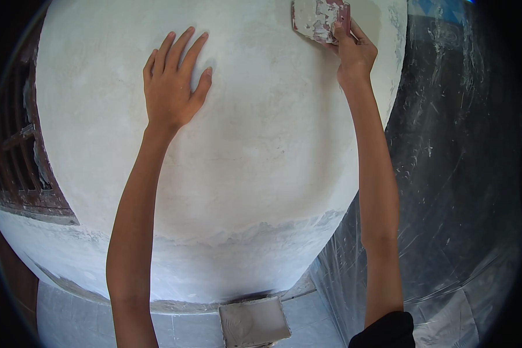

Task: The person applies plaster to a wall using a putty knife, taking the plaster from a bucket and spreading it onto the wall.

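Observation:
My left hand (173, 90) rests flat on the pale plastered wall (238, 151), fingers apart and holding nothing. My right hand (356, 55) grips a flat reddish scraper (320, 17) smeared with white compound, held against the wall near its upper right edge. The fingers under the scraper are partly hidden. The lower part of the wall has a rougher, greyish band.
A brown window grille (26, 162) is at the left. Dark sheeting under clear plastic (446, 174) covers the right side. Below, a rectangular tray (253, 323) of grey-beige compound stands on the grey tiled floor (69, 319) at the wall's foot.

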`<action>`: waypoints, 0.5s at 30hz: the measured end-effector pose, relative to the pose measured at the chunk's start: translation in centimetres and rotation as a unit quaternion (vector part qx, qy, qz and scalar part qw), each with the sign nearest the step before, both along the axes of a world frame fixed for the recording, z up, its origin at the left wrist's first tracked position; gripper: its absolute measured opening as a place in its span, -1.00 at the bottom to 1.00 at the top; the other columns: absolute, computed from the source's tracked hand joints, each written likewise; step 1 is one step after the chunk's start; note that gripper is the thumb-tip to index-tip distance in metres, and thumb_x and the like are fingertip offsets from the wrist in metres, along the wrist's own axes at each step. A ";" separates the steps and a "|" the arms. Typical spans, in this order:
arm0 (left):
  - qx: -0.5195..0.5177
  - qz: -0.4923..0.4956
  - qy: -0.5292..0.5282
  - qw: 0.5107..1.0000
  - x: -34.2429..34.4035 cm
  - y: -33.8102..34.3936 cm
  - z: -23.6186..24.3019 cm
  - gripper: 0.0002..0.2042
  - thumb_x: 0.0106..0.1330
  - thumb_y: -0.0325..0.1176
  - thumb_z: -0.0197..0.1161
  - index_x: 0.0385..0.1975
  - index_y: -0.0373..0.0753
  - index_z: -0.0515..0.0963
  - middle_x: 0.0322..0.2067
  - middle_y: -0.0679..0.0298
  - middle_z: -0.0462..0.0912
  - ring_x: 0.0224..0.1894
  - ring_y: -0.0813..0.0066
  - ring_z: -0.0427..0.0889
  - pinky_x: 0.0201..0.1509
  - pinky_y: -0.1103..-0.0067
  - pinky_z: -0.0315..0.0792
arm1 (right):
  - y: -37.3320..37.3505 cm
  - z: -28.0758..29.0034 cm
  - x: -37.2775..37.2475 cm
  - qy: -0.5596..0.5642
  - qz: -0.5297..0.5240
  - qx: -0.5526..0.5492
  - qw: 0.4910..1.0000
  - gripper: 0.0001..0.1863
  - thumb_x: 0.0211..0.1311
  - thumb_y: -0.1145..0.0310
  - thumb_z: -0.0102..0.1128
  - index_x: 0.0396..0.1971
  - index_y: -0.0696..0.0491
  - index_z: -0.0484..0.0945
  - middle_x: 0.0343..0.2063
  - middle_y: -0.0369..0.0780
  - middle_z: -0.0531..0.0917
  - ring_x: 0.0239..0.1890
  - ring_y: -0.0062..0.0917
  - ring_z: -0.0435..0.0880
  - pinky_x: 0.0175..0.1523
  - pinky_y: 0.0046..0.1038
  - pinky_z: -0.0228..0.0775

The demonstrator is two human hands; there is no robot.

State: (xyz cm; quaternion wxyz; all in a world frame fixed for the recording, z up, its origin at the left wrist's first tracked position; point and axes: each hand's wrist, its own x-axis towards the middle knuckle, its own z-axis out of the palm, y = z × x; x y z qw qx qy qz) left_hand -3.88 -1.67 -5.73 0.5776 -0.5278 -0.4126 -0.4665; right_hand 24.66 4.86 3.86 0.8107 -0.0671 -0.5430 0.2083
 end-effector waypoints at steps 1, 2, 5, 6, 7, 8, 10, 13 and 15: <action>-0.001 -0.002 0.002 1.000 0.1 0.0 0.0 -0.48 0.35 -0.16 0.13 0.35 0.11 0.37 0.39 0.42 0.31 0.46 0.25 0.18 0.46 0.24 0.03 | 0.9 0.1 -0.2 -0.024 -0.038 -0.022 0.999 -0.56 0.27 0.52 0.30 0.14 0.30 0.50 -0.13 -0.10 0.68 -0.20 -0.50 0.70 -0.13 -0.43 0.74; -0.001 -0.002 0.002 1.000 0.0 0.0 0.0 -0.48 0.35 -0.16 0.13 0.35 0.11 0.37 0.39 0.42 0.31 0.46 0.25 0.18 0.46 0.24 0.03 | 1.6 0.2 -0.4 -0.049 -0.075 -0.044 0.995 -0.56 0.27 0.52 0.30 0.14 0.30 0.51 -0.12 -0.10 0.67 -0.21 -0.51 0.69 -0.13 -0.43 0.73; -0.001 0.002 0.002 1.000 -0.2 -0.3 0.0 -0.48 0.35 -0.16 0.13 0.35 0.11 0.37 0.40 0.42 0.31 0.46 0.24 0.18 0.45 0.23 0.03 | 2.3 0.0 2.3 0.013 -0.130 -0.060 0.990 -0.56 0.27 0.53 0.29 0.14 0.29 0.51 -0.12 -0.10 0.68 -0.21 -0.50 0.71 -0.16 -0.44 0.75; -0.003 0.001 0.000 1.000 0.0 -0.1 0.0 -0.47 0.35 -0.16 0.13 0.36 0.11 0.36 0.40 0.42 0.30 0.46 0.24 0.18 0.46 0.23 0.02 | 2.1 -0.2 3.2 0.057 -0.152 -0.076 0.984 -0.57 0.27 0.54 0.29 0.14 0.28 0.51 -0.12 -0.10 0.68 -0.21 -0.49 0.72 -0.16 -0.44 0.75; -0.004 0.000 -0.002 1.000 0.1 0.1 -0.1 -0.47 0.35 -0.16 0.13 0.36 0.12 0.36 0.40 0.42 0.30 0.46 0.24 0.18 0.46 0.22 0.02 | 1.9 -0.5 3.8 0.056 -0.153 -0.076 0.984 -0.57 0.27 0.54 0.29 0.14 0.28 0.51 -0.12 -0.10 0.68 -0.21 -0.49 0.72 -0.16 -0.44 0.75; -0.004 0.003 -0.003 1.000 0.2 0.1 -0.1 -0.47 0.35 -0.16 0.13 0.36 0.12 0.36 0.40 0.42 0.30 0.46 0.24 0.18 0.46 0.22 0.02 | 1.4 -0.5 4.2 0.080 -0.148 -0.079 0.983 -0.57 0.28 0.53 0.28 0.14 0.28 0.52 -0.12 -0.11 0.68 -0.21 -0.48 0.72 -0.16 -0.44 0.76; -0.007 0.013 -0.007 1.000 0.1 0.1 -0.1 -0.47 0.35 -0.16 0.13 0.37 0.12 0.35 0.40 0.42 0.29 0.46 0.25 0.17 0.46 0.22 0.01 | 0.8 -0.2 3.9 0.102 -0.139 -0.082 0.982 -0.58 0.28 0.53 0.28 0.13 0.27 0.52 -0.11 -0.11 0.68 -0.21 -0.47 0.73 -0.16 -0.44 0.76; -0.008 0.012 -0.005 1.000 -0.2 0.0 -0.2 -0.46 0.35 -0.16 0.13 0.37 0.12 0.35 0.40 0.42 0.30 0.47 0.25 0.16 0.47 0.22 0.01 | -0.3 0.4 1.1 0.002 -0.015 -0.021 1.000 -0.59 0.29 0.50 0.30 0.12 0.27 0.54 -0.16 -0.15 0.70 -0.23 -0.49 0.72 -0.13 -0.43 0.74; -0.009 0.002 -0.003 1.000 0.1 0.1 0.0 -0.47 0.36 -0.16 0.13 0.37 0.12 0.34 0.40 0.42 0.29 0.47 0.25 0.15 0.47 0.22 0.00 | 1.4 1.4 0.8 -0.052 -0.030 0.008 0.998 -0.58 0.28 0.50 0.30 0.12 0.27 0.54 -0.17 -0.15 0.70 -0.22 -0.50 0.71 -0.12 -0.43 0.73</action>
